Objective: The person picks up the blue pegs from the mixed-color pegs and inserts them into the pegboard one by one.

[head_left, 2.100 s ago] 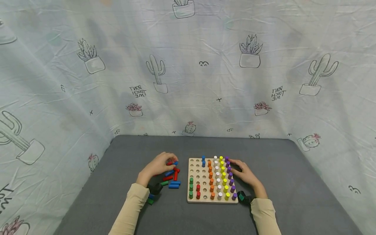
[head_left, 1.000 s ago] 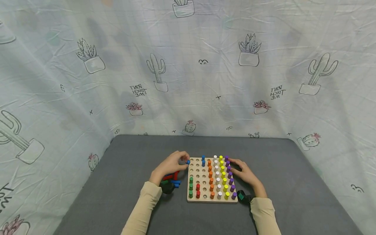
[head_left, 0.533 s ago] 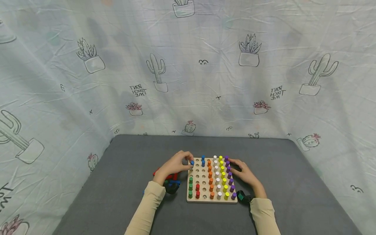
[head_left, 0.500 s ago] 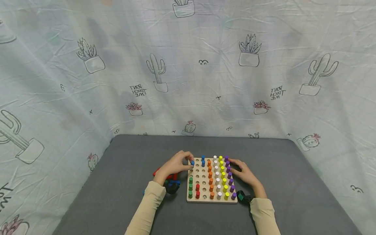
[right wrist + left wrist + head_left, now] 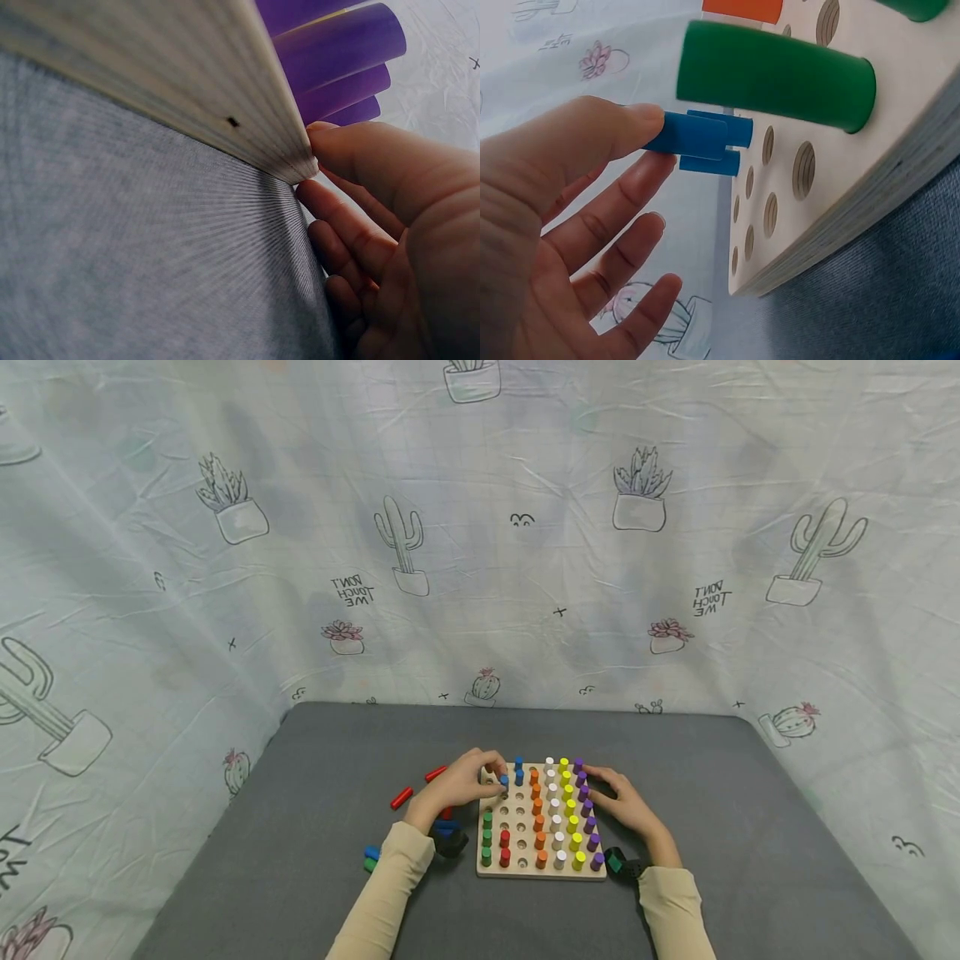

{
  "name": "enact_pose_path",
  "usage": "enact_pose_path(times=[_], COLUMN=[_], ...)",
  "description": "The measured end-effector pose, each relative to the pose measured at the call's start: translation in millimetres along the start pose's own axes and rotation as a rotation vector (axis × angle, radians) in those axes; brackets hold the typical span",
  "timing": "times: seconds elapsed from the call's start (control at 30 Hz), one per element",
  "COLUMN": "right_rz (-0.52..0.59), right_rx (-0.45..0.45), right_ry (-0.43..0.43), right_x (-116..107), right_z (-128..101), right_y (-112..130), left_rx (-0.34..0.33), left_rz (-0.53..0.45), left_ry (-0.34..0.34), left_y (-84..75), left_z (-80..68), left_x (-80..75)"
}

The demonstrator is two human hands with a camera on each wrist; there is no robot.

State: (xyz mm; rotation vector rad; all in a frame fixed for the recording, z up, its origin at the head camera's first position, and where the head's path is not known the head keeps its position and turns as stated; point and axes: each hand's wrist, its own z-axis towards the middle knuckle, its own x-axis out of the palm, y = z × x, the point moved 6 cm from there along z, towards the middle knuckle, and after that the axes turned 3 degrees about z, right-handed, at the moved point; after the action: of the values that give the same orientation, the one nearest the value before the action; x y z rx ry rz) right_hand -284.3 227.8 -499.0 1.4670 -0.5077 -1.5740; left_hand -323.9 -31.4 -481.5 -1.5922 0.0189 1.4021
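Observation:
My left hand (image 5: pixel 459 781) pinches a blue peg (image 5: pixel 694 135) between thumb and index finger; the other fingers are spread. It is over the upper left part of the wooden pegboard (image 5: pixel 512 875). In the left wrist view the peg overlaps two blue pegs standing in the board, and a green peg (image 5: pixel 772 75) stands nearer. My right hand (image 5: pixel 626 797) rests against the board's right edge, beside the row of purple pegs (image 5: pixel 587 808). The right wrist view shows the thumb and fingertips touching the board's edge near its far corner, the fingers loosely bent.
Loose red pegs (image 5: pixel 402 797) lie left of the board, partly behind my left hand. Further loose pegs, one blue (image 5: pixel 372 852) and one green (image 5: pixel 370 865), are by the left sleeve. Orange (image 5: pixel 538 807), white, and yellow rows stand in the board. A patterned curtain (image 5: pixel 480 527) hangs behind the grey table (image 5: pixel 735 777).
My left hand took the blue peg from the loose pile, carried it right to the board's left edge, then on toward the second column. The right hand has stayed in place.

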Motion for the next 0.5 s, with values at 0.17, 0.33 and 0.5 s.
enact_pose_path(times=[0.17,0.33,0.5], right_rz=[-0.037,-0.028,-0.027], right_rx=[0.011,-0.011,-0.003], right_ry=[0.001,0.006,0.008], right_x=[4,3,3], right_z=[2,5,5], right_y=[-25,-37,-37], left_rx=[-0.009,-0.031,-0.024], left_rz=[-0.016,-0.046,-0.059], left_ry=[0.010,0.022,0.020], left_y=[1.1,1.1,0.9], left_z=[1.8,2.3,3.8], left_x=[3.6,5.5,7.8])
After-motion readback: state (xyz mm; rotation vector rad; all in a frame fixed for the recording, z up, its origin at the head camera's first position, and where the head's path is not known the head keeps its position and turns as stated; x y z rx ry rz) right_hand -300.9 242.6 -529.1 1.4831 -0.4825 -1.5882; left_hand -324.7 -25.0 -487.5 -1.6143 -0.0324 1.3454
